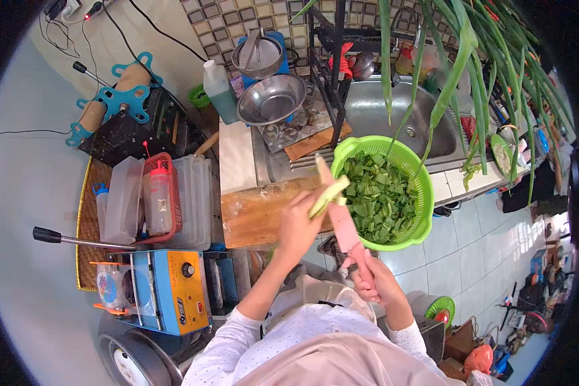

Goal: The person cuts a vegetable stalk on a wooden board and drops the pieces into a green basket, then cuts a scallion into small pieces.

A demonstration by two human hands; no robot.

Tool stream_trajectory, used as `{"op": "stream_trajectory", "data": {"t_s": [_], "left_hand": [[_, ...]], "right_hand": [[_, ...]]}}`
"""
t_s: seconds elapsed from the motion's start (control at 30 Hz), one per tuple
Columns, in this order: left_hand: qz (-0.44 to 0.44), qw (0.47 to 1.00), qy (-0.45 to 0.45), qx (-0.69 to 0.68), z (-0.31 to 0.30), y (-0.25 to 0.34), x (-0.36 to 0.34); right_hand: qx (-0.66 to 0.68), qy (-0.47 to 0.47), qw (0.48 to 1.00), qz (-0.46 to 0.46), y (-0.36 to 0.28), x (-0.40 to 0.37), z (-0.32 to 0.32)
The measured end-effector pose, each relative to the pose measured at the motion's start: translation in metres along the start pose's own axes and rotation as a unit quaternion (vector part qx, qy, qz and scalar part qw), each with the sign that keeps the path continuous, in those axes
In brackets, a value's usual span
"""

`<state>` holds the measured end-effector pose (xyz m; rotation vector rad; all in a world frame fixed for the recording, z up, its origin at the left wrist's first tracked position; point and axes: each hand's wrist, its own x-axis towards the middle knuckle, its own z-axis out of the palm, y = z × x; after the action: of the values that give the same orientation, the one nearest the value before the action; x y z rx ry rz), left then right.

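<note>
Pale stalks [329,197], left hand [298,222]; flat pink knife [345,230], right hand [381,282].

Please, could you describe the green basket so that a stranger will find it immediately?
Start from the metal sink. Near its front edge, right of the wooden board, is a round, lime-green slotted basket. Unlike its neighbours, it holds chopped green leaves.

Basket [426,222]: lime green. Chopped leaves [376,193]: darker green, paler bits mixed in. Knife [345,228]: pink, blade and handle both. Stalk [329,196]: pale yellow-green. Sleeves [222,347]: white, small dark dots. Wall tiles [238,18]: mosaic check, cream, grey, brown. Sealer machine [188,293]: blue body, orange-yellow front panel. Cutting board [257,215]: light brown wood. Crate [175,199]: red. Liquid in bottle [220,96]: teal green. Floor tiles [431,257]: pale grey-white.
</note>
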<state>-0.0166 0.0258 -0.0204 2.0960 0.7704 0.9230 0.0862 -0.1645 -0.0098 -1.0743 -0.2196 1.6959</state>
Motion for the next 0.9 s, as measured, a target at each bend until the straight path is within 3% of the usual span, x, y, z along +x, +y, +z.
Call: {"op": "stream_trajectory", "data": {"t_s": [0.17, 0.2, 0.23, 0.33, 0.47, 0.53, 0.67, 0.7, 0.77, 0.83, 0.9], "left_hand": [[0.032, 0.999, -0.017, -0.031, 0.035, 0.001, 0.002], [-0.013, 0.999, -0.035, -0.029, 0.035, 0.005, 0.001], [-0.057, 0.996, -0.055, -0.027, 0.035, 0.007, -0.001], [-0.024, 0.999, -0.027, -0.033, 0.041, -0.008, -0.008], [-0.042, 0.998, -0.03, -0.048, 0.031, -0.006, -0.01], [-0.039, 0.998, -0.022, -0.048, 0.027, -0.006, -0.012], [-0.13, 0.98, 0.001, -0.152, 0.013, -0.018, -0.025], [-0.159, 0.971, 0.006, -0.18, 0.008, -0.026, -0.029], [-0.192, 0.968, -0.006, -0.162, -0.009, -0.028, -0.032], [-0.148, 0.986, -0.002, -0.078, -0.019, -0.034, -0.037], [-0.163, 0.984, 0.005, -0.073, -0.029, -0.041, -0.043]], "right_hand": [[-0.102, 0.148, 0.981, -0.07, 0.001, -0.015, -0.004], [-0.258, 0.238, 0.927, -0.133, 0.003, -0.016, -0.005], [-0.403, 0.318, 0.837, -0.189, 0.005, -0.017, -0.006], [-0.457, 0.361, 0.794, -0.175, 0.001, -0.025, -0.006], [-0.453, 0.357, 0.793, -0.196, 0.002, -0.027, -0.008], [-0.391, 0.325, 0.836, -0.209, 0.004, -0.024, -0.01], [-0.365, 0.285, 0.857, -0.227, 0.005, -0.02, -0.005], [-0.351, 0.275, 0.875, -0.191, 0.002, -0.021, 0.0], [-0.335, 0.262, 0.892, -0.154, -0.002, -0.019, 0.007], [-0.332, 0.226, 0.908, -0.115, -0.003, -0.016, 0.012], [-0.345, 0.203, 0.907, -0.133, 0.002, -0.01, 0.015]]}}
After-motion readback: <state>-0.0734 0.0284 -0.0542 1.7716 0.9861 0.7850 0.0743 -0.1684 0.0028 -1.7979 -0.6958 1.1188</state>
